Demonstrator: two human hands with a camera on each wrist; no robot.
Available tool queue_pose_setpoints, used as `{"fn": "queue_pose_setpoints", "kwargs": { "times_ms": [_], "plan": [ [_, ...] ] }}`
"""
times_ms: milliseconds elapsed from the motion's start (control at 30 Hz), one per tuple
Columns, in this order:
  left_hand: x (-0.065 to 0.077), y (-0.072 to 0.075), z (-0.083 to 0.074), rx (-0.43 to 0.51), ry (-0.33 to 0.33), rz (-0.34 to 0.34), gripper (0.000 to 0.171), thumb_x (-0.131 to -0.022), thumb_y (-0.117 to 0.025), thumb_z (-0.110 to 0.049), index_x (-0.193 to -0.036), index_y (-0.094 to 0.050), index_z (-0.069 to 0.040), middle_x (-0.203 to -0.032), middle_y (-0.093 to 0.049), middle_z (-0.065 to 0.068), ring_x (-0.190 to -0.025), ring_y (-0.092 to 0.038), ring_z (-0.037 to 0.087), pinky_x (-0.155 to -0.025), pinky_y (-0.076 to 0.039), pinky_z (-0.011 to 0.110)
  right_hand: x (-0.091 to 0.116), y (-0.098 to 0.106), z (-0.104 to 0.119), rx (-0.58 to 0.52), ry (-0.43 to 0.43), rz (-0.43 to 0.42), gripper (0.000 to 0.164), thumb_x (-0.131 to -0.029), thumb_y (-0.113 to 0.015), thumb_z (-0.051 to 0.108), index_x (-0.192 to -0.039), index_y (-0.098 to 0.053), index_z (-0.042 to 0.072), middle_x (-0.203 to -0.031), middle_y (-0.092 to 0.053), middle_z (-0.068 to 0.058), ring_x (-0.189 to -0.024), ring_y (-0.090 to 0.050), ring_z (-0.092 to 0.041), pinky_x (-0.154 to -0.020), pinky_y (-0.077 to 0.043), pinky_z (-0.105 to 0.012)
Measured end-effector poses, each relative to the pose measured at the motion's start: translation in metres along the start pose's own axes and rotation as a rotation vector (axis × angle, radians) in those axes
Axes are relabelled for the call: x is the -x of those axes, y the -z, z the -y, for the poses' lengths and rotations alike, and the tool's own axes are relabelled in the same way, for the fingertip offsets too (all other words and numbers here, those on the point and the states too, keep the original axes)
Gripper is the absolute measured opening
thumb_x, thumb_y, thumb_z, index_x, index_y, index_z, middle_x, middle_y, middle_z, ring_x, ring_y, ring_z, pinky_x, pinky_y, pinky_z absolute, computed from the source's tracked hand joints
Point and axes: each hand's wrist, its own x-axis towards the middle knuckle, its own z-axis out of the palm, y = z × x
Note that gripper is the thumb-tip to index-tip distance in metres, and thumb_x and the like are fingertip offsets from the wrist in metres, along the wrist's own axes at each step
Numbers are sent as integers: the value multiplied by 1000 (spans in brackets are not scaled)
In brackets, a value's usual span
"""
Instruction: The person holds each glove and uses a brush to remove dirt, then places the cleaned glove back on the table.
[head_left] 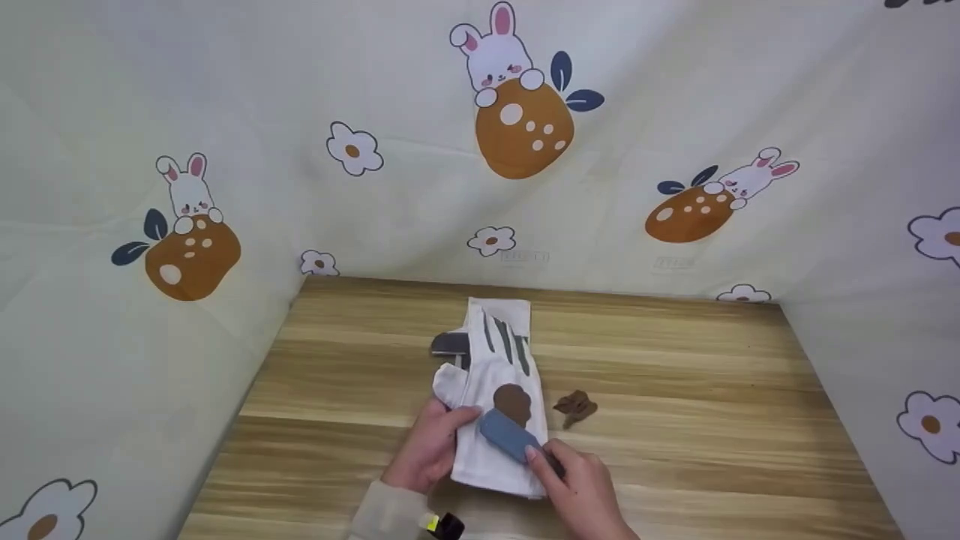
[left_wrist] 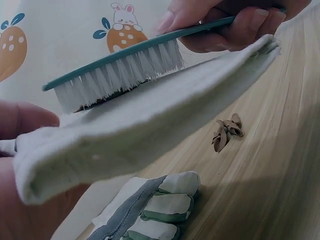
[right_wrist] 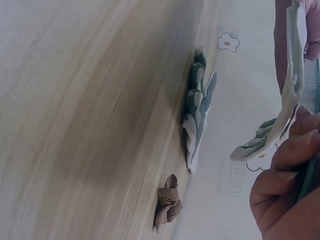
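My left hand (head_left: 427, 446) holds up a white glove (head_left: 487, 375) with grey-green stripes, thumb on top near its cuff end. On the glove's face is a dark brown patch (head_left: 514, 397). The right hand (head_left: 581, 480) grips a blue-green brush (head_left: 506, 433) by its handle. In the left wrist view, the white bristles (left_wrist: 120, 72) point down onto the glove and overlap the edge of the brown patch. Part of the brush is cut off in the right wrist view.
A second white glove with grey and green parts (left_wrist: 160, 210) lies on the wooden table (head_left: 697, 420), partly hidden under the held glove from above. To the right sits a crumpled brown clump (head_left: 575, 408). Bunny-print cloth (head_left: 405, 202) surrounds the table at the back and sides.
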Motion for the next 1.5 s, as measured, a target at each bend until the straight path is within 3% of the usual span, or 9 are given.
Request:
{"fn": "queue_pose_setpoints", "kwargs": {
  "times_ms": [433,633,867,1033,1267,1500],
  "plan": [
    [0,-1,-2,17,24,11,47,-84,-50,7,-125,-28,6,-115,-50,21,-105,-54,33,-91,-43,47,-3,8,-1,-36,-128,28,40,-85,-45,60,-80,-63,24,-58,-51,13,-54,-47,-5,-48,-39,-21],
    [1,-1,-5,-4,25,13,46,-83,-52,5,-124,-30,7,-113,-51,21,-104,-54,34,-91,-44,46,-4,12,-4,-42,-140,9,40,-84,-46,60,-79,-62,24,-61,-52,13,-57,-49,-6,-51,-40,-21],
    [0,0,-6,-18,33,-5,52,-83,-53,4,-127,-26,6,-117,-48,20,-106,-53,32,-92,-44,43,-5,15,-11,-95,-198,-46,40,-84,-47,59,-74,-58,22,-57,-50,9,-51,-47,-8,-45,-39,-22],
    [-1,-1,-4,-15,26,-8,49,-83,-52,6,-126,-28,6,-117,-48,21,-106,-53,32,-91,-44,45,-3,13,-7,-90,-143,-64,34,-86,-48,56,-72,-57,26,-55,-48,11,-51,-46,-6,-46,-39,-21],
    [-2,-2,-2,1,22,-17,47,-83,-52,7,-125,-30,6,-113,-51,20,-104,-54,32,-91,-44,45,1,5,3,-60,-35,0,30,-88,-47,53,-75,-57,27,-56,-47,15,-50,-45,-3,-45,-38,-20],
    [-2,-2,-1,13,24,-20,49,-83,-52,8,-126,-29,5,-114,-51,20,-104,-54,31,-92,-43,46,2,0,4,10,42,-22,28,-88,-49,52,-75,-58,29,-55,-46,18,-49,-44,-1,-46,-36,-19]
  ]
}}
